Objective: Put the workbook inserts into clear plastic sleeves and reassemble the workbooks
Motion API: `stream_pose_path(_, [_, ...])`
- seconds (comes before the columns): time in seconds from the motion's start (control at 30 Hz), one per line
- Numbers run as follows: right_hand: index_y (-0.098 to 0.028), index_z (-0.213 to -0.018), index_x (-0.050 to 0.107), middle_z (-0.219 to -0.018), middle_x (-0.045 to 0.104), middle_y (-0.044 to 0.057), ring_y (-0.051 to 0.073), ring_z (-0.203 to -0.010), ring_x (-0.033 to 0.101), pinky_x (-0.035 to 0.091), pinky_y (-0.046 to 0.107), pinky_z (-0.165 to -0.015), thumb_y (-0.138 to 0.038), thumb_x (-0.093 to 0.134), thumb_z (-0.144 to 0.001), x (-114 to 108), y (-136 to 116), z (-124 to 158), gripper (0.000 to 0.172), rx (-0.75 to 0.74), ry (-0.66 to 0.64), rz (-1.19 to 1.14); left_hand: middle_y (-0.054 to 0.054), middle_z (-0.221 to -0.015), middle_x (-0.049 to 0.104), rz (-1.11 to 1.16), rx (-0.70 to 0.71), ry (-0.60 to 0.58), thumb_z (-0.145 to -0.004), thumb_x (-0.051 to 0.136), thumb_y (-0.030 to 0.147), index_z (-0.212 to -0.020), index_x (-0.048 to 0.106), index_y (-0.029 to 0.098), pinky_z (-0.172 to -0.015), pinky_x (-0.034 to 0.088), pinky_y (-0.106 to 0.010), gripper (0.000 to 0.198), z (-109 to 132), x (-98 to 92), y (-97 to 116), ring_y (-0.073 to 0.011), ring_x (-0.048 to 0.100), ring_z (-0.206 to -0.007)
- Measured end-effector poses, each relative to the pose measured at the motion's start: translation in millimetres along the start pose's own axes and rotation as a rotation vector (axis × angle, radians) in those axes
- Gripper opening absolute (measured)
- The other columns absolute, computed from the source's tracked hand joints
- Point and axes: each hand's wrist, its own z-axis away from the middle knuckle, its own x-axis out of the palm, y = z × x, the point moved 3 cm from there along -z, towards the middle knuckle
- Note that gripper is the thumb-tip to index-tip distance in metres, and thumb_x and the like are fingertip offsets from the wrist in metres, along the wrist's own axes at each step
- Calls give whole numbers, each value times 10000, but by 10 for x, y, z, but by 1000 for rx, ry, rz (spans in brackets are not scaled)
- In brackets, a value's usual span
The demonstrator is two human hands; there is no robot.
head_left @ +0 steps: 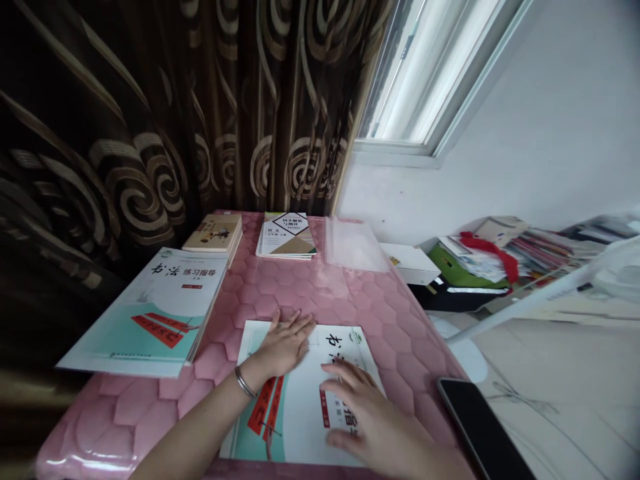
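A white and teal calligraphy workbook (300,400) with red banners on its cover lies sideways on the pink tabletop in front of me. My left hand (287,343), with a silver bangle at the wrist, rests flat on the cover near its far edge, fingers spread. Over the right part of the same cover is my right hand (360,407), fingers apart and slightly curled, holding nothing. Whether its fingertips touch the cover I cannot tell. To the left sits a stack of matching calligraphy workbooks (165,300).
Behind that stack are small tan books (214,233). Farther back lie a language workbook (286,235) and a clear plastic sheet (354,244). A black phone (483,427) is at the right edge. Beyond the table stand a white box (411,262), piled papers and a white lamp-like stand (525,293).
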Motion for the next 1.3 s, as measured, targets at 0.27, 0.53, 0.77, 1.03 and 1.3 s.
stream_pose_path(0.27, [-328,-1425,486,-1595,249,25,370,-1481,58,81,595,-1180,-298,766,-687,221,22,146,791,85,-193,18,-72,-1595,281,-172,-17,102,-969,391,282,-1425,457,254,-1177,147,-614,462,46,-21,106,-291,280,-1454])
stream_pose_path(0.53, [-360,-1432,465,-1598,221,3,357,-1484,63,67,596,-1179,-272,740,-704,351,164,173,784,0,-121,-7,-42,-1564,365,-163,-120,87,-969,438,342,-1438,432,316,-1170,219,-600,470,704,-13,27,-291,244,-1466])
stream_pose_path(0.77, [-376,-1422,474,-1590,262,-1,331,-1484,113,119,587,-1186,-316,697,-759,314,226,229,702,-22,-85,-11,-20,-1603,276,-55,-289,203,-946,490,394,-1438,443,338,-1137,346,-535,497,1038,-30,-226,-317,139,-1490])
stream_pose_path(1.03, [-187,-1478,409,-1599,242,81,268,-1467,225,262,491,-1187,-488,395,-957,318,796,62,603,267,371,55,-50,-1575,338,-25,-275,280,-929,522,383,-1387,515,260,-1157,341,-480,475,1042,56,-353,-275,222,-1475])
stream_pose_path(1.3, [-198,-1454,453,-1549,360,70,279,-1433,315,304,497,-1172,-486,426,-947,336,751,41,584,207,401,139,-62,-1568,350,1,-264,310,-923,530,376,-1379,527,248,-1144,365,-485,473,1038,19,-338,-281,269,-1459])
